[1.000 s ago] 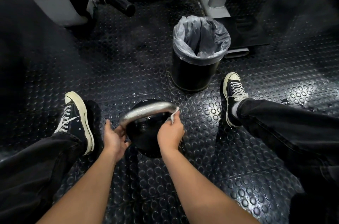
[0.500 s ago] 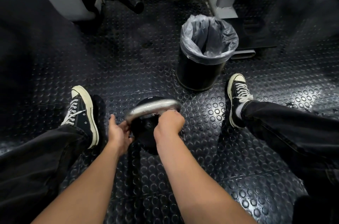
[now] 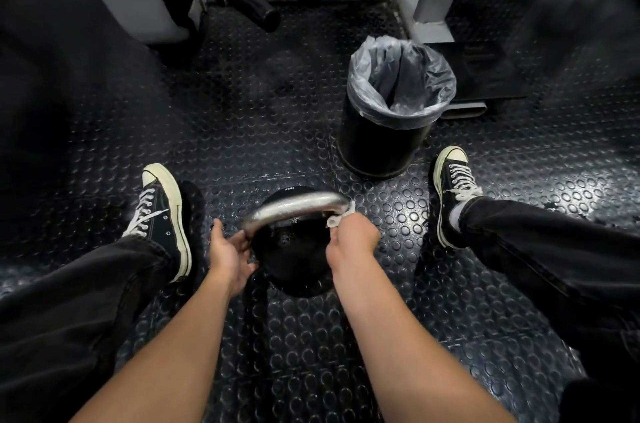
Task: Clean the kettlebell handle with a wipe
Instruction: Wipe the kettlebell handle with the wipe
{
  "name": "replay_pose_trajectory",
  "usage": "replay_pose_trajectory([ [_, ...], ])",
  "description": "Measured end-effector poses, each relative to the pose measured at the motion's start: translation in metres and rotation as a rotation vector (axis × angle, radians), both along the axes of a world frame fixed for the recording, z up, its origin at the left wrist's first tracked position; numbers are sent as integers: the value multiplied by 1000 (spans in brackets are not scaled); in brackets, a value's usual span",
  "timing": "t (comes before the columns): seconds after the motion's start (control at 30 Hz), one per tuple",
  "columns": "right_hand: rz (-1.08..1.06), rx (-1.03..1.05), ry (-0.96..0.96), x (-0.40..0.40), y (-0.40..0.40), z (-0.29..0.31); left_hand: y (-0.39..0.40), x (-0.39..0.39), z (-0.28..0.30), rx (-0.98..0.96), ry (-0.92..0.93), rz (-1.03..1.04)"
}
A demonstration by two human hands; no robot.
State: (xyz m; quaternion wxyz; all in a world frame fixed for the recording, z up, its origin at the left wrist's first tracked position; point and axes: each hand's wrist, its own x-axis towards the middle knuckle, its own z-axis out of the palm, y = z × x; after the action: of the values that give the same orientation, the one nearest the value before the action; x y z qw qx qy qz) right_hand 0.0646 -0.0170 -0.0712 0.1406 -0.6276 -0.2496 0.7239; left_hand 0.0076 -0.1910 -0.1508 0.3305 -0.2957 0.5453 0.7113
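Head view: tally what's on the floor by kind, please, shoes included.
Kettlebell: 1
Wipe: 1
Lined bin: 1
Black sneakers: 2
Total: 5

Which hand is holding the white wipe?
The right hand grips the white wipe at the handle's right end; the left hand holds the bare left end.

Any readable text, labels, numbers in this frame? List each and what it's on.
None legible.
kettlebell: small pale marking near its top edge, too small and blurred to read.
trash bin: no label visible.
sneakers: no readable branding.
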Motion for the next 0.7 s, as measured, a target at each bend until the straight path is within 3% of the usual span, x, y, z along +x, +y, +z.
replay_pose_trajectory([
  [0.1, 5, 4, 31, 4, -7, -5, 0, 0, -1, 15, 2, -7],
  [0.27, 228, 120, -44, 0, 9, -9, -1, -1, -6, 45, 9, -9],
  [0.5, 59, 14, -15, -1, -8, -19, -1, -1, -9, 67, 6, -3],
  [0.7, 62, 160, -11, -2, 4, -2, -2, -2, -11, 70, 5, -13],
])
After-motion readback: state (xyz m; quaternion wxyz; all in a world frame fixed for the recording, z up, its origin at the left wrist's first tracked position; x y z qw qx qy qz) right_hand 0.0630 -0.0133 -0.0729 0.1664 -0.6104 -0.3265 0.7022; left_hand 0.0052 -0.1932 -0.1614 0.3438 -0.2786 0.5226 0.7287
